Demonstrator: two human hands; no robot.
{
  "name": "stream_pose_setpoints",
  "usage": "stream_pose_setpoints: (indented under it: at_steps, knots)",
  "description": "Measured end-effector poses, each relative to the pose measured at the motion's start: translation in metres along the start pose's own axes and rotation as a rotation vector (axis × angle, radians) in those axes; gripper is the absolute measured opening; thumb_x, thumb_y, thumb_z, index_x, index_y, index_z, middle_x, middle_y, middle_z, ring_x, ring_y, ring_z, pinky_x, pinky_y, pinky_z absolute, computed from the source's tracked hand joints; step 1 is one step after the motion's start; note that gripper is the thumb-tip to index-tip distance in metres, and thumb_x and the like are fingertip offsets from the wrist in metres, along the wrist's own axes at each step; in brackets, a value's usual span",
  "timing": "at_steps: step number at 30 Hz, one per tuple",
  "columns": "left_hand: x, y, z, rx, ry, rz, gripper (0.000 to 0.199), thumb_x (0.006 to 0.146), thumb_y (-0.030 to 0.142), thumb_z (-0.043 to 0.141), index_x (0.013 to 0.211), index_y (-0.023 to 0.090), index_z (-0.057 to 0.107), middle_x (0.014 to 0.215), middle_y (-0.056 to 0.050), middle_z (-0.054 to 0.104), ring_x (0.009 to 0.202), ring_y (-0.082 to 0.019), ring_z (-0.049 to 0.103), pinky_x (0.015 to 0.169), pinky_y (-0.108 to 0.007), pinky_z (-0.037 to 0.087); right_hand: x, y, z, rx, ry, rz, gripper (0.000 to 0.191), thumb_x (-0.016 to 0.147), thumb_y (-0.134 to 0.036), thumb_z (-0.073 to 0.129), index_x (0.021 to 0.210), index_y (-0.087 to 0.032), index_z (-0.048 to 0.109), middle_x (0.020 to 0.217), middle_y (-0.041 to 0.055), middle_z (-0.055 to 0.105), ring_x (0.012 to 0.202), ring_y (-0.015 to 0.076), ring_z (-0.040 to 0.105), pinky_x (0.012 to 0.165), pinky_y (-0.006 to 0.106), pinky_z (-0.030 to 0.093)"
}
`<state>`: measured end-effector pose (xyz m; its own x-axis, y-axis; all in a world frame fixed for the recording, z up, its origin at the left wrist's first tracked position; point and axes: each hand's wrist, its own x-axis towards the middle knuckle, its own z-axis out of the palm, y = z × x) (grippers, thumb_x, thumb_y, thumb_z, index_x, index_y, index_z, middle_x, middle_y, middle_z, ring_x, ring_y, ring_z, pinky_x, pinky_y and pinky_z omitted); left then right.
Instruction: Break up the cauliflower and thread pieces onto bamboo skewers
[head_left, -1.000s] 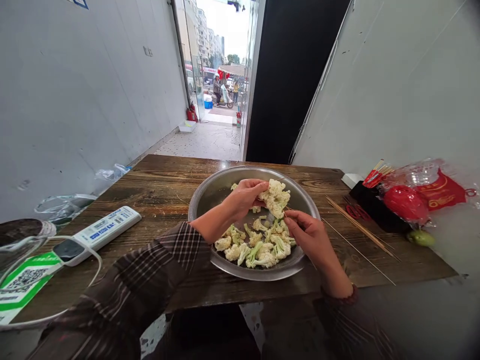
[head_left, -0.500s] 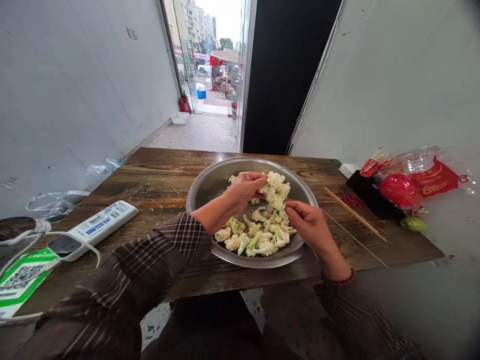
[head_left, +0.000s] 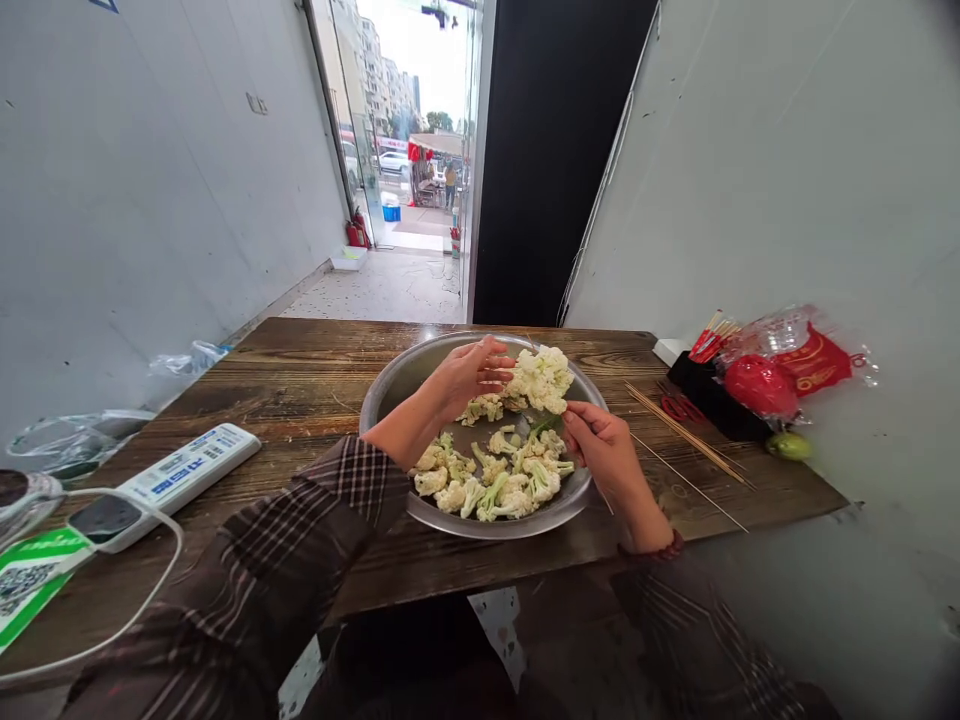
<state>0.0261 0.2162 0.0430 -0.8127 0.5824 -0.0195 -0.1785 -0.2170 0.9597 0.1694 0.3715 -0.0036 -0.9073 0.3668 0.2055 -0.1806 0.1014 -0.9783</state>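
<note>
My right hand [head_left: 598, 440] pinches a thin bamboo skewer at the lower end of a clump of cauliflower [head_left: 541, 378]; most of the skewer is hidden by the florets and fingers. The clump is held up over a wide steel basin [head_left: 382, 390]. My left hand [head_left: 472, 372] is open just left of the clump, its fingers stretched out and apart; whether the fingertips touch it I cannot tell. Several loose cauliflower florets [head_left: 514, 495] lie in the basin below both hands, and more florets [head_left: 482, 408] sit towards its back.
Bamboo skewers [head_left: 686, 435] lie on the wooden table [head_left: 300, 375] right of the basin. Behind them are a black box [head_left: 705, 400], red plastic packaging [head_left: 761, 385] and a green fruit [head_left: 790, 445]. Left stand a white power strip [head_left: 187, 465], a cable and a green QR card [head_left: 30, 590].
My left hand has let go of the cauliflower and opened, moving slightly left. My right hand keeps its pinch below the clump. The view has shifted a little.
</note>
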Motion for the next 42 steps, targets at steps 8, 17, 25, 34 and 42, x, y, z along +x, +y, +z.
stream_pose_setpoints:
  at_steps: [8, 17, 25, 34, 42]
  knots:
    - [0.001, 0.003, -0.010, 0.086, 0.073, 0.038, 0.034, 0.077, 0.043, 0.067, 0.092, 0.012, 0.061, 0.083, -0.009, 0.070, 0.067, -0.013, 0.066, 0.062, -0.024, 0.051, 0.004, 0.005, 0.001, 0.055, 0.051, -0.028, 0.038, 0.078, -0.045, 0.062, 0.095, -0.012, 0.066, 0.049, -0.0075, 0.044, 0.040, 0.0054, 0.031, 0.038, 0.020, 0.022]
    - [-0.005, 0.019, -0.016, 0.152, 0.076, 0.043, 0.024, 0.077, 0.034, 0.068, 0.091, 0.015, 0.063, 0.079, -0.006, 0.069, 0.064, -0.011, 0.064, 0.064, -0.025, 0.051, 0.006, 0.006, 0.004, 0.056, 0.102, -0.041, 0.035, 0.076, -0.043, 0.062, 0.093, -0.012, 0.066, 0.048, -0.0071, 0.046, 0.039, 0.0056, 0.034, 0.038, 0.019, 0.025]
    - [-0.002, 0.016, -0.024, 0.620, -0.028, 0.073, 0.010, 0.077, 0.020, 0.062, 0.083, 0.015, 0.067, 0.073, -0.006, 0.068, 0.058, -0.012, 0.059, 0.058, -0.024, 0.043, 0.000, 0.004, 0.002, 0.004, 0.068, -0.061, 0.030, 0.076, -0.039, 0.064, 0.090, -0.013, 0.066, 0.052, -0.0059, 0.049, 0.043, 0.0059, 0.037, 0.041, 0.020, 0.027]
    - [0.005, 0.004, -0.037, 1.372, -0.402, 0.081, 0.011, 0.063, 0.015, 0.064, 0.070, 0.019, 0.072, 0.060, 0.002, 0.064, 0.055, -0.010, 0.050, 0.059, -0.022, 0.036, -0.007, 0.001, 0.001, -0.019, 0.078, -0.051, 0.029, 0.078, -0.038, 0.065, 0.092, -0.013, 0.066, 0.052, -0.0051, 0.049, 0.043, 0.0069, 0.039, 0.039, 0.020, 0.028]
    - [0.015, -0.020, 0.004, 1.705, -0.654, 0.100, 0.022, 0.067, 0.007, 0.055, 0.076, 0.017, 0.072, 0.070, -0.002, 0.067, 0.062, -0.012, 0.050, 0.061, -0.025, 0.033, -0.010, 0.000, 0.002, -0.060, 0.035, -0.084, 0.024, 0.082, -0.034, 0.061, 0.093, -0.014, 0.068, 0.052, -0.0053, 0.050, 0.044, 0.0064, 0.039, 0.041, 0.019, 0.029]
